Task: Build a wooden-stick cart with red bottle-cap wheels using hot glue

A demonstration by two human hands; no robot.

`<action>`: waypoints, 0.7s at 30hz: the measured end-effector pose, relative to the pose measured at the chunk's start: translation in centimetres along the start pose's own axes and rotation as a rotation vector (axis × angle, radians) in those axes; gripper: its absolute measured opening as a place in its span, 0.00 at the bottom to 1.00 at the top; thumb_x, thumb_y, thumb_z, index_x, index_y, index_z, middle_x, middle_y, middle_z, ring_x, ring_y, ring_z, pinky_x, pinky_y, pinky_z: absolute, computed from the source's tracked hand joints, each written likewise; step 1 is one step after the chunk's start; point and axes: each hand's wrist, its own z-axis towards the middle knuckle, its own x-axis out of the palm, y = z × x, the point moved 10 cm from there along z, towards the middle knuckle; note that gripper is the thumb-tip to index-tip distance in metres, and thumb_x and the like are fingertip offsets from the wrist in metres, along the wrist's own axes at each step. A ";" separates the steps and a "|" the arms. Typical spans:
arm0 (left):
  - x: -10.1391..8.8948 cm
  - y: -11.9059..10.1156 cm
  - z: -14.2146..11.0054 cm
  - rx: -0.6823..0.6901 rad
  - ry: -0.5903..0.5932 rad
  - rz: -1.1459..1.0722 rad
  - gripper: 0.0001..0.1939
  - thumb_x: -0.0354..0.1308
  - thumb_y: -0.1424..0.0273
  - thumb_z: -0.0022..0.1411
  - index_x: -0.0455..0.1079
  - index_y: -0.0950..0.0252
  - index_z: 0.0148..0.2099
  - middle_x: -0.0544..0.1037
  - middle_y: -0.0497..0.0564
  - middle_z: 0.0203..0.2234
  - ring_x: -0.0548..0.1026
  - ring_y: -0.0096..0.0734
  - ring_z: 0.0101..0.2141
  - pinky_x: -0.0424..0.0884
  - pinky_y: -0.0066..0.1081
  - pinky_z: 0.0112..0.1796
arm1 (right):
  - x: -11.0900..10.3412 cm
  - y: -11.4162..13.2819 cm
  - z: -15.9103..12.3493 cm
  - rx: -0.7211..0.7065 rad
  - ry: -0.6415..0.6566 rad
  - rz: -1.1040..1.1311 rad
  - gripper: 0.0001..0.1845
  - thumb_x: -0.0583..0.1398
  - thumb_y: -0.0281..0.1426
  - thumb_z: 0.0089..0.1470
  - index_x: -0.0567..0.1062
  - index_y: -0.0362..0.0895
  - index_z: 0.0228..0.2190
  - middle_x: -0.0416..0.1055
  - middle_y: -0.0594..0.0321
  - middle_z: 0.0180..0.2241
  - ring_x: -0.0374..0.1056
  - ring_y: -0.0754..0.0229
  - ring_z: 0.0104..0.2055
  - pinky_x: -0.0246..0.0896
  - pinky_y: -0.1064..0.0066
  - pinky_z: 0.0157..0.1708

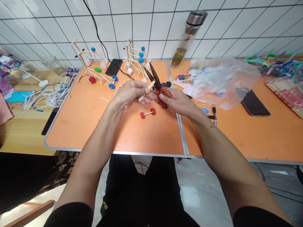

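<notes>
Several thin wooden sticks (142,97) are pinched between the thumb and fingers of my left hand (132,93). Wrapped round the red handles of a pair of scissors (155,77) is my right hand (176,99); the dark blades point up and away, spread apart, close to the sticks' upper ends. Just below the hands, a short stick joins two red bottle caps (153,111). Behind them stand two stick frames with caps, one at the left (84,60) and one in the middle (132,56).
A black phone (114,67) lies behind my left hand. A tall tea bottle (186,41) stands by the tiled wall. To the right are a clear plastic bag (220,80), another phone (255,103) and packed sticks (287,96). White cords (47,94) lie heaped at left.
</notes>
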 end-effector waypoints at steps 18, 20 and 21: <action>0.1 0.1 0.1 0.011 0.007 0.015 0.06 0.80 0.74 0.69 0.87 0.69 0.40 0.92 0.59 0.30 0.89 0.33 0.26 0.81 0.24 0.29 | -0.8 1.3 -0.2 0.006 -0.070 -0.142 0.19 0.62 0.50 0.70 0.69 0.50 0.34 0.73 0.59 0.34 0.69 0.50 0.41 0.62 0.58 0.46; 0.1 0.1 0.2 0.011 0.010 0.021 0.07 0.81 0.73 0.69 0.87 0.69 0.40 0.92 0.59 0.30 0.89 0.33 0.26 0.81 0.23 0.29 | -0.6 1.1 -0.2 0.026 -0.041 -0.152 0.20 0.61 0.50 0.71 0.68 0.50 0.33 0.72 0.60 0.33 0.68 0.50 0.40 0.60 0.58 0.45; 0.2 0.1 0.2 0.011 0.012 0.025 0.07 0.81 0.73 0.69 0.87 0.68 0.40 0.92 0.59 0.30 0.89 0.33 0.26 0.81 0.23 0.29 | -0.5 1.1 -0.2 0.039 -0.024 -0.151 0.20 0.61 0.50 0.72 0.68 0.50 0.33 0.72 0.60 0.33 0.68 0.50 0.40 0.60 0.58 0.45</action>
